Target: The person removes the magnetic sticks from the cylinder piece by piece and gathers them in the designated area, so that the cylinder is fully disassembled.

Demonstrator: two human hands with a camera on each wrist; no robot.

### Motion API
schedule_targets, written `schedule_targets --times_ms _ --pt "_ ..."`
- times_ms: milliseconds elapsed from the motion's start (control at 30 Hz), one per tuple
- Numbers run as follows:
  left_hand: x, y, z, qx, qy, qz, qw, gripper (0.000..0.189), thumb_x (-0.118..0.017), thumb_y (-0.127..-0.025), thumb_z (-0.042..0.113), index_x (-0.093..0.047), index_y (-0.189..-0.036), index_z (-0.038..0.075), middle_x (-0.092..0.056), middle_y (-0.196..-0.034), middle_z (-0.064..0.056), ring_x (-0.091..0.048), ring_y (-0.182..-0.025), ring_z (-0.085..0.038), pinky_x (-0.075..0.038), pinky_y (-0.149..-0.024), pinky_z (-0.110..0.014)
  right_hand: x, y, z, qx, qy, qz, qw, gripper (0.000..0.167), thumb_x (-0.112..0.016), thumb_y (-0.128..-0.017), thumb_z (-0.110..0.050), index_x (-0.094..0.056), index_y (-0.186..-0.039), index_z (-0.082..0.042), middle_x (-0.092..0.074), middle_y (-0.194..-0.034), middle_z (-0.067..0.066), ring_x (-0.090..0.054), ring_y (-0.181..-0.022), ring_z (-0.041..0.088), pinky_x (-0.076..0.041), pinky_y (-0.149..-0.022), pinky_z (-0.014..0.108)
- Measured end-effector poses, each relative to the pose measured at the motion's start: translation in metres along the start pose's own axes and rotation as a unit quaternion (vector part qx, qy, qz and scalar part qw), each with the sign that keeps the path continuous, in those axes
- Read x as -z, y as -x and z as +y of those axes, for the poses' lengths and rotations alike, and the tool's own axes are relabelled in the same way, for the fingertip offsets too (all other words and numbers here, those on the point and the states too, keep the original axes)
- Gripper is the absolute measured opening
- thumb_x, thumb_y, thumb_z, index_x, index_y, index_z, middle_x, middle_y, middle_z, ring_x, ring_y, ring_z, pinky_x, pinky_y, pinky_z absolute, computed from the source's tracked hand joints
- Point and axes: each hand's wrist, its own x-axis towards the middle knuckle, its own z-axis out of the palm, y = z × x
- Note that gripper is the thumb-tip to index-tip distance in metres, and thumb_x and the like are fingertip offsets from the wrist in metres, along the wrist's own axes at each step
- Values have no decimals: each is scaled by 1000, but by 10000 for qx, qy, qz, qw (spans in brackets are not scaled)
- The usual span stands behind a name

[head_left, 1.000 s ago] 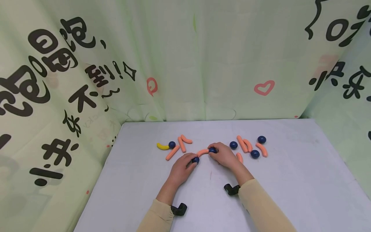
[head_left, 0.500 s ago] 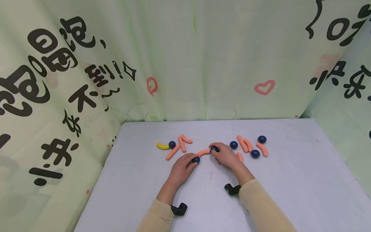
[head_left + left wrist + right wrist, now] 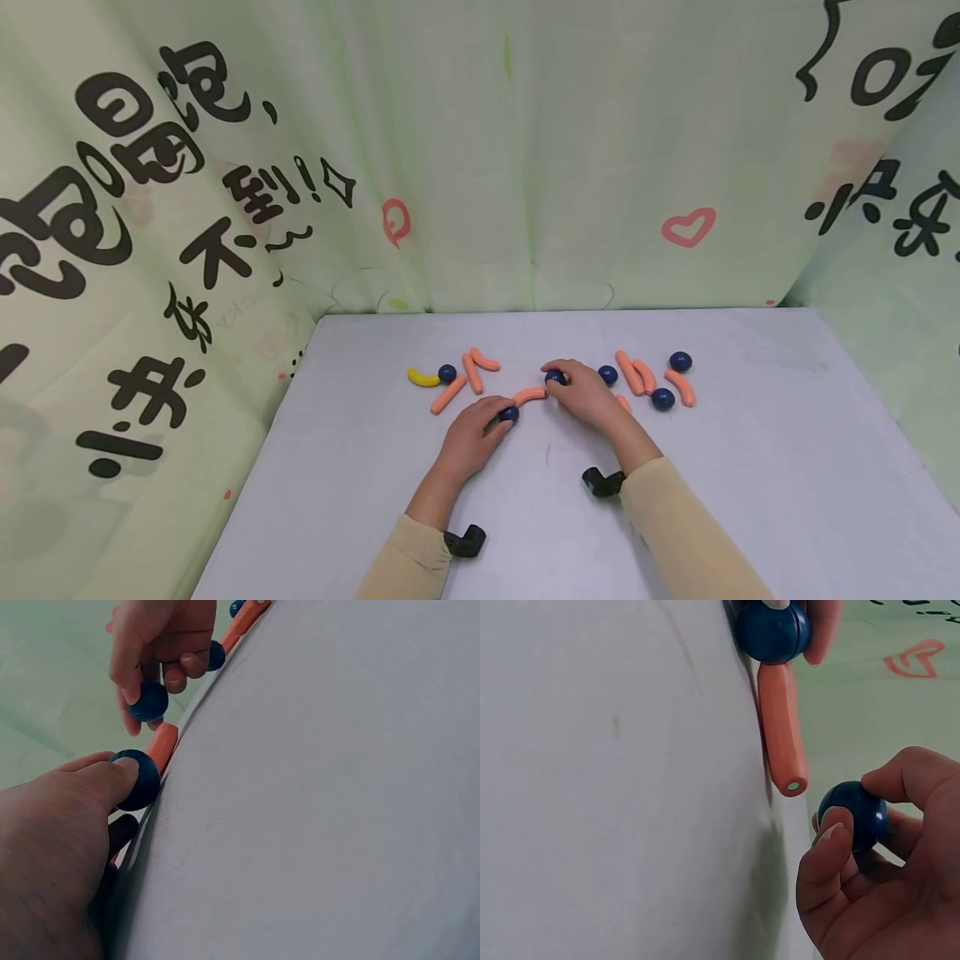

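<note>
My left hand (image 3: 468,437) pinches a dark blue ball (image 3: 771,631) on the white table between thumb and fingers. Against that ball sits one end of a curved orange rod (image 3: 781,727); a small pale spot shows on its far end. Just beyond this end, my right hand (image 3: 588,396) pinches a second blue ball (image 3: 855,814) between its fingertips. In the right wrist view a gap separates the second ball from the rod, and the left wrist view shows it held above the table.
On the left lie a yellow curved rod (image 3: 423,378), a blue ball (image 3: 447,373) touching it and several orange rods (image 3: 448,394). Right of the right hand are more blue balls (image 3: 663,399) and orange rods (image 3: 680,387). A printed curtain (image 3: 465,250) stands behind the table (image 3: 540,533).
The right hand has moved slightly away from me and to the right with its ball, which has come apart from the orange rod's end. The left hand stays in place.
</note>
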Motion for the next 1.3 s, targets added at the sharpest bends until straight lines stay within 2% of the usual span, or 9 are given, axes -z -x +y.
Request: schedule_targets --times_ms 67,133,267,367,433,567,767,967,1300 --pt "0 0 0 -23 -10 2 10000 38 -57 -100 38 -56 -138 35 -57 -140 10 -53 -132 -12 -44 -111 -36 4 -2 -4 148 63 26 9999 37 -55 -99 -30 -59 -134 -20 -57 -137 11 -56 -122 32 -45 -105 53" --pt "1 0 0 -51 -17 0 10000 38 -57 -100 38 -56 -138 34 -58 -140 11 -53 -132 -11 -44 -110 -36 7 -4 -10 215 75 -19 9997 37 -55 -99 -30 -59 -135 -19 -55 -141 12 -53 -127 33 -44 -106 54" --pt "1 0 0 -77 -9 -13 10000 38 -57 -100 38 -56 -137 34 -58 -139 10 -53 -132 -12 -44 -110 -36 12 -12 -21 279 58 -153 9995 38 -58 -98 -29 -60 -134 -19 -55 -139 11 -60 -105 30 -55 -86 44" --pt "1 0 0 -91 9 -28 10000 38 -57 -100 38 -56 -137 33 -58 -139 10 -53 -132 -12 -44 -110 -36 13 -20 -28 274 33 -250 9993 37 -62 -97 -30 -61 -132 -21 -57 -136 8 -58 -89 24 -53 -69 33" --pt "1 0 1 -93 -10 -38 9999 38 -57 -100 38 -56 -138 32 -58 -139 10 -53 -132 -12 -44 -110 -36 12 -27 -32 270 24 -352 9990 37 -64 -96 -30 -61 -132 -22 -58 -133 7 -57 -83 23 -50 -64 31" --pt "1 -1 1 -124 -36 -35 9999 39 -58 -100 36 -57 -138 30 -58 -139 9 -53 -132 -12 -44 -110 -36 9 -40 -36 190 33 -518 9985 37 -66 -95 -34 -62 -131 -25 -60 -130 4 -57 -84 23 -49 -66 29" --pt "1 -2 0 -109 49 -77 9999 40 -59 -99 36 -56 -139 30 -59 -139 9 -52 -133 -12 -44 -111 -37 3 -55 -43 188 -18 -648 9977 40 -67 -94 -35 -61 -132 -24 -58 -137 4 -58 -90 23 -52 -70 30" --pt "2 -1 0 -76 33 -103 9999 40 -58 -99 36 -56 -139 31 -58 -140 9 -52 -133 -13 -43 -111 -38 -5 -69 -48 302 -108 -622 9975 39 -67 -95 -32 -61 -132 -22 -60 -137 5 -61 -85 21 -51 -72 30" --pt "4 -1 0 -104 2 -100 9999 39 -56 -100 38 -56 -139 32 -58 -139 10 -52 -133 -12 -43 -111 -37 -19 -86 -48 68 -329 -617 9975 39 -64 -97 -33 -59 -134 -23 -55 -143 4 -60 -79 19 -49 -72 29"
